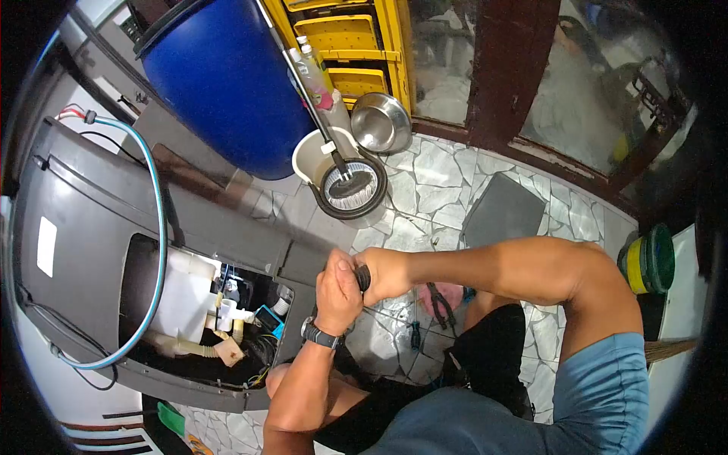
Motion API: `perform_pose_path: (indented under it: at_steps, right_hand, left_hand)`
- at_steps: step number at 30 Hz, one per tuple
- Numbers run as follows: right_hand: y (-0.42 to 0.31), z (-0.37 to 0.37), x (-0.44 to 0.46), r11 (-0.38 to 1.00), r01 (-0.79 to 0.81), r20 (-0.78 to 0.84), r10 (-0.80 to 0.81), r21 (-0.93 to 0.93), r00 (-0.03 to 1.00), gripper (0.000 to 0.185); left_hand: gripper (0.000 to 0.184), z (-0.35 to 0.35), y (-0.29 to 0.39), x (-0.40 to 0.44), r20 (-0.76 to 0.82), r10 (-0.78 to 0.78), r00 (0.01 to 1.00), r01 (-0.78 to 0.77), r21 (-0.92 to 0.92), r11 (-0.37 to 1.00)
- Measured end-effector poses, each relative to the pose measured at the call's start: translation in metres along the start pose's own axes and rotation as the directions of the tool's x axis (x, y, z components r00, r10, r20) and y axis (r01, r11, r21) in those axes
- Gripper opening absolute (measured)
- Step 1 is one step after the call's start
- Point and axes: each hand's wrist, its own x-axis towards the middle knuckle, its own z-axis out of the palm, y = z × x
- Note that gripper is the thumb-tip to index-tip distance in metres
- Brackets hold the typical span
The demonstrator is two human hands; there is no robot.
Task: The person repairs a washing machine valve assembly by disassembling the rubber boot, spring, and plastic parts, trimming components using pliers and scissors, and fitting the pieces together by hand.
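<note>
Left grip (338,293): fingers curled, pressed round the ribbed part (364,277).
Right grip (385,273): wrapped round the same part from the other side.
Ribbed part: black, ridged, between the two grips, near the cabinet (95,205); its ends are hidden.
Cabinet: smooth grey; its opening shows a white tank (180,296), a pale corrugated hose (184,347), a blue-edged piece (269,321) and dark wiring.
Bucket (304,158): beige, rounded; a brush (351,186) with pale bristles stands at its mouth.
Basin (377,127): round, shiny metal, just beside the bucket.
Barrel (224,87): blue, smooth, curved; contents out of view.
Crates (337,36): yellow, slotted, near bottles (309,72).
Pail (657,258): green, yellow-banded; cannot tell its contents.
Floor (413,178): pale, stone-patterned, bearing pliers (439,305), screwdriver (415,335) and flat grey panel (504,212).
</note>
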Motion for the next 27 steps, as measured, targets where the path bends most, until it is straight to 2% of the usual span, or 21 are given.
perform_pose_path:
  at_steps: [1,3,4,6,10,12,13,14,15,16,17,18,19,21,22,24,25,27]
  right_hand:
    - [-0.007,-0.001,0.0,1.0,0.002,-0.005,-0.002,0.005,1.0,0.036]
    - [-0.019,-0.005,-0.002,0.972,-0.03,-0.053,0.018,-0.232,0.998,0.048]
    - [-0.024,-0.003,-0.005,0.974,-0.031,-0.06,0.017,-0.225,0.998,0.048]
    - [-0.034,-0.004,-0.013,0.893,-0.105,-0.173,0.031,-0.439,0.984,0.047]
    - [-0.056,-0.001,-0.017,0.841,-0.192,-0.257,0.065,-0.507,0.964,0.041]
    - [-0.051,0.0,-0.012,0.727,-0.166,-0.308,-0.066,-0.666,0.949,0.038]
    - [-0.045,-0.001,-0.01,0.724,-0.164,-0.304,-0.066,-0.67,0.95,0.038]
    - [-0.038,0.001,-0.007,0.657,-0.155,-0.309,-0.124,-0.738,0.943,0.033]
    - [-0.032,0.001,-0.002,0.578,-0.149,-0.307,-0.186,-0.802,0.933,0.029]
    - [-0.027,-0.001,0.001,0.573,-0.146,-0.302,-0.187,-0.806,0.935,0.029]
    - [-0.021,-0.002,0.004,0.522,-0.117,-0.291,-0.264,-0.845,0.92,0.028]
    - [-0.015,-0.003,0.005,0.467,-0.093,-0.275,-0.34,-0.88,0.899,0.028]
    - [-0.018,-0.005,0.005,0.463,-0.098,-0.277,-0.337,-0.881,0.9,0.028]
    - [-0.025,-0.008,0.004,0.493,-0.148,-0.305,-0.255,-0.857,0.918,0.034]
    - [-0.029,-0.012,0.005,0.484,-0.144,-0.3,-0.263,-0.863,0.917,0.034]
    - [-0.039,-0.021,0.004,0.704,-0.178,-0.396,-0.159,-0.688,0.904,0.043]
    - [-0.042,-0.023,0.006,0.693,-0.163,-0.385,-0.177,-0.702,0.906,0.043]
    - [-0.042,-0.02,0.006,0.787,-0.184,-0.454,-0.134,-0.588,0.881,0.051]
  left_hand:
    - [0.039,0.0,0.002,0.001,0.004,-0.011,1.0,0.011,-0.013,1.0]
    - [0.038,0.002,0.0,0.003,-0.006,-0.034,0.999,0.034,-0.019,0.999]
    - [0.038,0.002,-0.002,0.003,-0.019,-0.058,0.998,0.058,-0.027,0.998]
    - [0.037,0.006,-0.008,0.005,-0.029,-0.064,0.998,0.064,0.006,0.998]
    - [0.038,0.008,-0.018,0.008,-0.093,-0.114,0.989,0.119,0.053,0.991]
    - [0.039,0.012,-0.033,0.01,-0.084,-0.147,0.986,0.148,0.01,0.989]
    - [0.04,0.014,-0.038,0.009,-0.079,-0.188,0.979,0.186,-0.034,0.982]
    - [0.04,0.016,-0.038,0.007,-0.083,-0.192,0.978,0.19,-0.033,0.981]
    - [0.04,0.021,-0.038,0.008,-0.042,-0.456,0.889,0.433,-0.246,0.867]
    - [0.04,0.025,-0.031,0.012,0.06,-0.67,0.739,0.624,-0.434,0.65]
    - [0.04,0.024,-0.025,0.014,0.062,-0.672,0.738,0.626,-0.437,0.647]
    - [0.04,0.021,-0.017,0.016,0.14,-0.735,0.664,0.691,-0.492,0.53]
    - [0.039,0.019,-0.011,0.02,0.227,-0.777,0.587,0.742,-0.535,0.404]
    - [0.039,0.017,-0.017,0.02,0.277,-0.754,0.596,0.737,-0.563,0.375]
    - [0.04,0.012,-0.014,0.02,0.279,-0.708,0.648,0.68,-0.631,0.374]
    - [0.042,-0.001,-0.013,0.02,0.306,-0.608,0.733,0.59,-0.73,0.345]
    - [0.042,-0.004,-0.012,0.016,0.281,-0.563,0.777,0.52,-0.791,0.322]
    - [0.046,0.006,-0.01,0.01,0.142,-0.541,0.829,0.42,-0.797,0.434]
